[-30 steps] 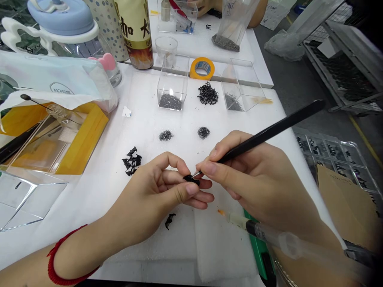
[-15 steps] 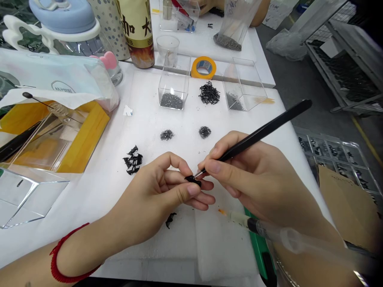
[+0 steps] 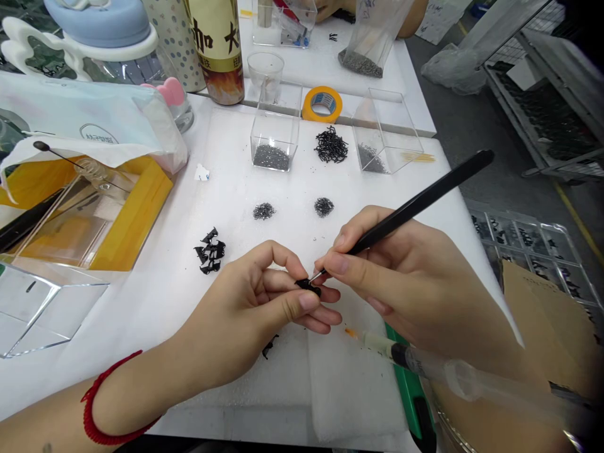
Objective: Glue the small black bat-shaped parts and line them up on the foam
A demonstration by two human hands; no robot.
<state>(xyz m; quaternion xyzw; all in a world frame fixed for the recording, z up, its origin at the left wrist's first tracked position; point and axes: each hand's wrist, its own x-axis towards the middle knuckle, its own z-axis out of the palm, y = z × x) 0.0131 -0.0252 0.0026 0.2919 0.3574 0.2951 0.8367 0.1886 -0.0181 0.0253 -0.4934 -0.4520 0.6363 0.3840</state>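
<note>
- The left hand point(image 3: 264, 296) is pinching a small black part point(image 3: 307, 286) between thumb and fingertips, closed narrowly around it, just above the white counter point(image 3: 236, 189) at near centre.
- The right hand point(image 3: 391, 277) is gripping a thin black tool point(image 3: 415, 202) like a pen, fingers closed on its lower end. The handle is leaning away to the far right, and the fine metal tip is touching the part's upper right side.
- This is looking like fine tip work. Doing it well is probably depending on both wrists resting low, only the fingertips moving, and the thumb staying off the spot being worked.
- A light, even pinch is seeming wise, since squeezing harder could be flicking the part out.
- Two small grey heaps point(image 3: 263, 211) are lying just beyond the hands, and a pile of black parts point(image 3: 210, 251) is sitting to the left.
- A syringe-like applicator point(image 3: 425, 365) is lying near right, partly under the right wrist, where a careless shift might be nudging it.
</note>
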